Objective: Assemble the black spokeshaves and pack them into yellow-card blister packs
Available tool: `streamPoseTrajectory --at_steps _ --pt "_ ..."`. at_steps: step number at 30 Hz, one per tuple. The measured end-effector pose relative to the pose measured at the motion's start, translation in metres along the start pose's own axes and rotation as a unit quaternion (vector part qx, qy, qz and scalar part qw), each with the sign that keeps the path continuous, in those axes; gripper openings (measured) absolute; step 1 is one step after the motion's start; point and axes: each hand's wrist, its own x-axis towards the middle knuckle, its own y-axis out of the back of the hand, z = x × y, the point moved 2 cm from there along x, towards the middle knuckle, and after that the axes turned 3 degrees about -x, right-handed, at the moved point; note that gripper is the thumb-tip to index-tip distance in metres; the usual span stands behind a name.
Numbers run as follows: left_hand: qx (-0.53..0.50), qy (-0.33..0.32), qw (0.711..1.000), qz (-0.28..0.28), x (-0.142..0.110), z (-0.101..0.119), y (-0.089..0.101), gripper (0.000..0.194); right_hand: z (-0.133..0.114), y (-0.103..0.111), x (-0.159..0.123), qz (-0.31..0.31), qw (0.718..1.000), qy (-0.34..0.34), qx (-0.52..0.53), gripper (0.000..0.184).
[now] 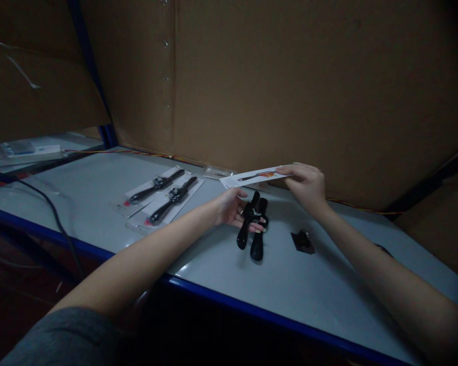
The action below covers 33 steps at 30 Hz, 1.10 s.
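My left hand (234,209) has its thumb and fingers around a black spokeshave (243,234) near its middle. Partly behind that one is a second black spokeshave (257,249); whether the hand also touches it I cannot tell. Pinched by one end in my right hand (305,184) is a white printed card (252,176) with a picture of a dark tool and an orange patch. The card's other end slants down above my left hand. A small black piece (302,241) with a bit of shiny metal lies on the table below my right forearm.
Two carded spokeshaves in clear packs, one (156,186) behind the other (173,201), lie on the grey table (213,284) to the left. A small clear pack (218,173) and thin wires (137,151) sit along the brown back board (309,91). A black cable (55,213) crosses the left edge.
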Motion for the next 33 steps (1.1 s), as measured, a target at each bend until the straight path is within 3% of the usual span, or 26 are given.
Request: streamPoseTrajectory --at_steps 5,9,13,16,19,23,27,30,33 --pt "-0.043 -0.044 0.994 0.092 0.006 0.004 0.016 0.050 0.026 0.010 -0.011 0.092 0.990 -0.067 0.087 0.019" --pt "-0.089 -0.115 0.978 0.147 0.003 0.011 0.020 0.038 0.026 0.012 -0.021 0.079 0.984 -0.014 0.156 0.011" --pt "-0.107 -0.153 0.970 0.154 -0.002 0.016 0.019 0.033 0.004 0.003 -0.034 -0.060 0.982 0.055 0.172 0.025" --pt "-0.114 -0.137 0.971 0.160 -0.003 0.016 0.019 0.034 -0.010 -0.010 -0.040 -0.208 0.956 0.107 0.179 0.043" --pt "-0.117 -0.112 0.975 0.149 -0.001 0.013 0.019 0.035 -0.011 -0.020 -0.033 -0.278 0.941 0.120 0.149 0.058" --pt "-0.123 -0.089 0.981 0.123 0.003 0.008 0.020 0.037 0.001 -0.038 -0.001 -0.244 0.967 0.064 0.039 0.049" --pt "-0.117 -0.073 0.986 0.094 0.006 0.005 0.021 0.040 0.007 -0.071 0.029 -0.221 0.975 0.025 0.001 0.034" --pt "-0.093 -0.061 0.991 0.078 0.006 0.004 0.021 0.039 0.004 -0.095 0.039 -0.216 0.976 0.015 -0.009 0.032" --pt "-0.072 -0.043 0.994 0.066 0.006 0.002 0.019 0.037 0.005 -0.106 0.041 -0.198 0.980 0.015 0.000 0.027"
